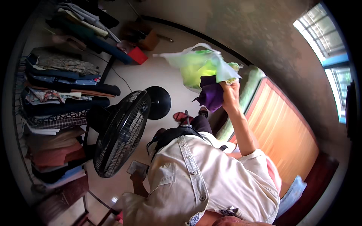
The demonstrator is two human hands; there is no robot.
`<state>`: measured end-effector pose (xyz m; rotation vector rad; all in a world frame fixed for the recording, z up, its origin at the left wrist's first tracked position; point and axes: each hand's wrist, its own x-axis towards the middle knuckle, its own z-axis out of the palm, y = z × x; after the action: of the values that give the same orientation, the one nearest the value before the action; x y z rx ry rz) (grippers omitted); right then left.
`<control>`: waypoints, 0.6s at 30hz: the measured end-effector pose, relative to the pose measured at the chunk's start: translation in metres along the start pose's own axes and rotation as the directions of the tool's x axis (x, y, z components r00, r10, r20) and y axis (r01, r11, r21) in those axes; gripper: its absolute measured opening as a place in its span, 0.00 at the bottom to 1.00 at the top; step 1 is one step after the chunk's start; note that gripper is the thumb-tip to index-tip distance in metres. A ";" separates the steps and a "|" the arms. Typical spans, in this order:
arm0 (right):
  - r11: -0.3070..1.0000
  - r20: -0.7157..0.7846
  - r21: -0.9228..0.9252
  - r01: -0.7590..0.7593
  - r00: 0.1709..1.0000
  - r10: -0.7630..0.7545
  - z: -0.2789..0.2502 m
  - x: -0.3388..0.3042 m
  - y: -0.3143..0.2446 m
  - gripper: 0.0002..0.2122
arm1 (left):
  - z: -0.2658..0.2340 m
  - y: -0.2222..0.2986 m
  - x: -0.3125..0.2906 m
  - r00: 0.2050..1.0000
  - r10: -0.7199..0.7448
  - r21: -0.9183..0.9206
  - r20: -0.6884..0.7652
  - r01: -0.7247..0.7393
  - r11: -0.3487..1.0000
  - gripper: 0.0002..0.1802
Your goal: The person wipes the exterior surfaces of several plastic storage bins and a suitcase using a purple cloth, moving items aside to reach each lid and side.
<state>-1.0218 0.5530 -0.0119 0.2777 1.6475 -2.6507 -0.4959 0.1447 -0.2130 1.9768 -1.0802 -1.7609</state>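
My right hand (230, 93) is raised ahead of me, its fingers closed on a bunched plastic bag (196, 69) and a dark purple cloth (211, 92). The bag is thin, whitish and see-through, with bright green-yellow stuff showing in it. Its handle end is smeared, trailing to the left. Low beside my left side, my left hand (138, 185) holds a flat grey rectangular thing (138, 168). What kind of thing it is I cannot make out.
A black fan (122, 135) on a round base (158, 102) stands left of me. Folded clothes (68, 88) fill a rack at the far left. A red box (138, 55) sits beyond the fan. At right are a bed with a wooden-slat mat (283, 132) and a barred window (320, 34).
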 end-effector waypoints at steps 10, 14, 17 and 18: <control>0.912 0.081 -0.283 -0.296 0.940 0.330 0.033 0.176 0.016 0.08 | 0.119 -0.088 -0.096 0.984 -0.116 -0.252 -0.138 0.078 0.965 0.20; 0.902 0.086 -0.287 -0.322 0.930 0.359 0.109 0.239 0.017 0.11 | 0.188 -0.134 -0.114 0.961 -0.226 -0.391 -0.160 0.149 0.908 0.20; 0.888 0.093 -0.316 -0.334 0.920 0.380 0.164 0.295 0.036 0.13 | 0.244 -0.158 -0.128 0.940 -0.299 -0.460 -0.163 0.196 0.866 0.20; 0.914 0.127 -0.275 -0.299 0.931 0.343 0.176 0.310 0.044 0.13 | 0.248 -0.164 -0.144 0.929 -0.327 -0.473 -0.175 0.212 0.855 0.20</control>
<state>-1.3483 0.4032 -0.0228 0.2769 1.6885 -2.1378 -0.6700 0.4204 -0.2682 2.0421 -0.2804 -1.6368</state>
